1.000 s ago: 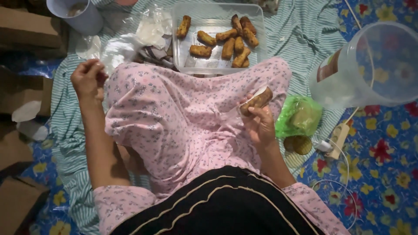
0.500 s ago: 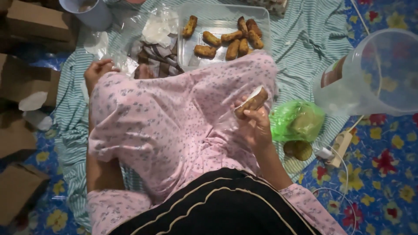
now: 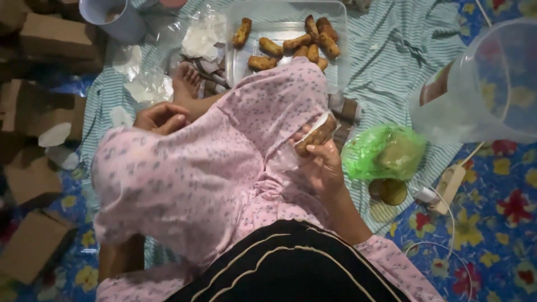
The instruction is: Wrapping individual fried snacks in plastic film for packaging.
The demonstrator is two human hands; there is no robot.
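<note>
Left hand (image 3: 159, 118) dropped to knee; right hand (image 3: 321, 162) keeps wrapped roll (image 3: 314, 134).

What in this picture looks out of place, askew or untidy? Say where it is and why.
Loose clear plastic wrappers lie crumpled on the striped cloth left of the tray of fried rolls, scattered rather than stacked. Nothing looks spilled or broken.

At the top centre of the frame we see a tray (image 3: 341, 50) holding fried pieces (image 3: 291, 42). A cup (image 3: 112, 17) stands at the upper left, boxes (image 3: 39, 112) run down the left edge. Our right hand (image 3: 319, 162) sits mid-frame with a roll (image 3: 316, 134) in it, a bag (image 3: 383, 151) just right of it, a jug (image 3: 481, 84) at the upper right. Our left hand (image 3: 159, 117) lies left of centre, below a foot (image 3: 186, 81).
</note>
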